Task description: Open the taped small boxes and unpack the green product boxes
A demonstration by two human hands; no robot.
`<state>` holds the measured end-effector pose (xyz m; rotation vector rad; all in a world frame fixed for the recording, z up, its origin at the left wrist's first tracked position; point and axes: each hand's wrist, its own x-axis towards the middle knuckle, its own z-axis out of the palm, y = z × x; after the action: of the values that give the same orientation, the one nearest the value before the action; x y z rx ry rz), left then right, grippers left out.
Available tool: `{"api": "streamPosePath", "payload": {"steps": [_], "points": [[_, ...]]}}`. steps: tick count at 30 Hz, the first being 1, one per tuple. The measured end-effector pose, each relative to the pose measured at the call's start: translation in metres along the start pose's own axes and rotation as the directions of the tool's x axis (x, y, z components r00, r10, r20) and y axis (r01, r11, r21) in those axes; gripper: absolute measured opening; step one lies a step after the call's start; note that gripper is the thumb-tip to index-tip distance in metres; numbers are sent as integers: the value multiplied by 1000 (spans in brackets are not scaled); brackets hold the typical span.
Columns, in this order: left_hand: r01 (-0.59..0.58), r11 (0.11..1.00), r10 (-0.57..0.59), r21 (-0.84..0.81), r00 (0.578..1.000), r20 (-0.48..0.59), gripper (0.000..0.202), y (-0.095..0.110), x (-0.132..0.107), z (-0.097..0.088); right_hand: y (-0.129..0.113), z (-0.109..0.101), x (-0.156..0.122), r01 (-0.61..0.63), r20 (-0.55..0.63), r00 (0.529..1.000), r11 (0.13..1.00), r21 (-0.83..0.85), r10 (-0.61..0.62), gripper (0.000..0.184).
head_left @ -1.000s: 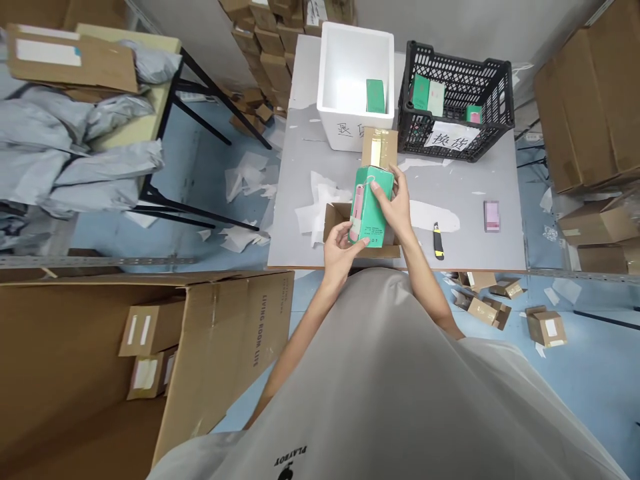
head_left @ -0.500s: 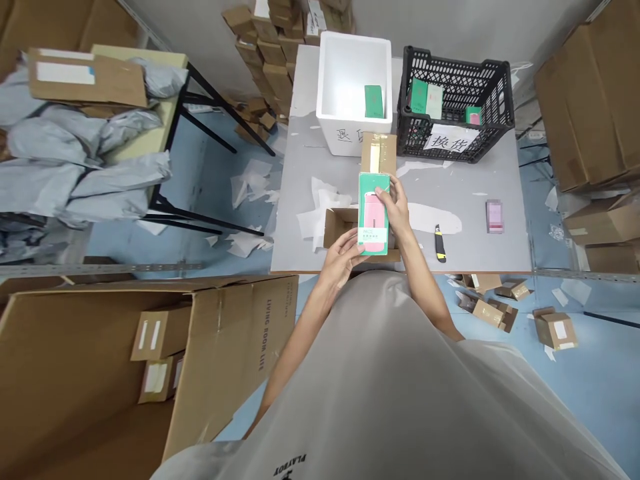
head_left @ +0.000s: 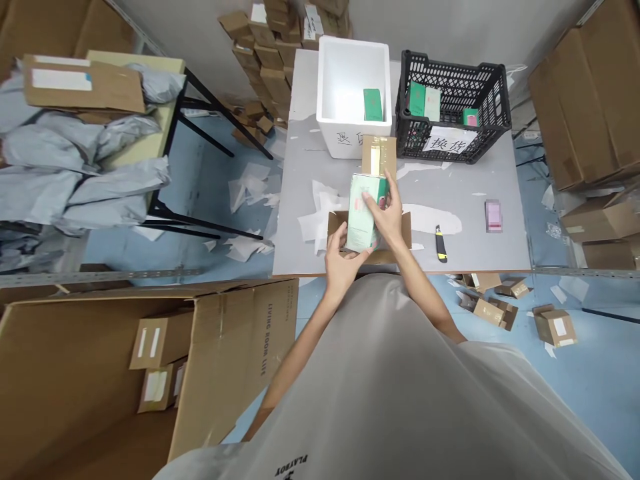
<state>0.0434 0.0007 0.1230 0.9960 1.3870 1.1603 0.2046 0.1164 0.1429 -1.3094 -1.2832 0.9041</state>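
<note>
A pale green and darker green product box (head_left: 363,212) is held between both hands above the table. My left hand (head_left: 344,261) grips its lower end, with the thumb at the bottom corner. My right hand (head_left: 389,217) wraps its upper right side, fingers on the face and edge. Under it sits an open cardboard carton (head_left: 404,230), its taped flap (head_left: 379,155) raised toward the far side. The carton's inside is mostly hidden by the box and my hands.
On the grey table (head_left: 475,247) lie a utility knife (head_left: 441,244), a small pink item (head_left: 493,217) and torn white paper (head_left: 320,207). Behind stand a white foam bin (head_left: 333,133) and a black crate (head_left: 490,133), both holding green boxes. A large carton (head_left: 235,347) is at left.
The product box has been turned in my hands: its front with the pink picture faced up before, and a pale green side shows now. Both hands have shifted their grip.
</note>
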Motion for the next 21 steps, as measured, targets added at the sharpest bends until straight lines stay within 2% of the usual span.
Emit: {"api": "streamPosePath", "payload": {"steps": [2,4,8,11,14,16,19,21], "points": [[35,998,-34,-45,999,38,108,1,1,-5,3,-1,1,4,-3,1000,999,42,-4,97],[122,985,-111,-120,990,92,104,2,4,-12,9,-5,2,-23,-1,1000,987,160,23,97],[369,899,-308,-234,916,258,95,3,11,-25,21,-12,1,-101,7,994,939,328,105,102],[442,856,-361,-269,883,301,92,3,13,-25,25,-11,0,-104,26,995,935,338,101,104],[422,861,-360,-285,900,244,92,5,14,-22,27,-8,3,-96,44,995,937,337,86,106],[369,886,-329,-281,927,179,92,7,15,-20,27,-4,5,-83,31,997,942,325,78,109],[207,958,-207,-198,978,18,87,14,13,-14,25,1,6,-53,3,998,961,270,55,117],[82,994,-90,-72,990,-106,82,19,8,-9,24,5,3,-29,-14,999,976,214,32,122]]}}
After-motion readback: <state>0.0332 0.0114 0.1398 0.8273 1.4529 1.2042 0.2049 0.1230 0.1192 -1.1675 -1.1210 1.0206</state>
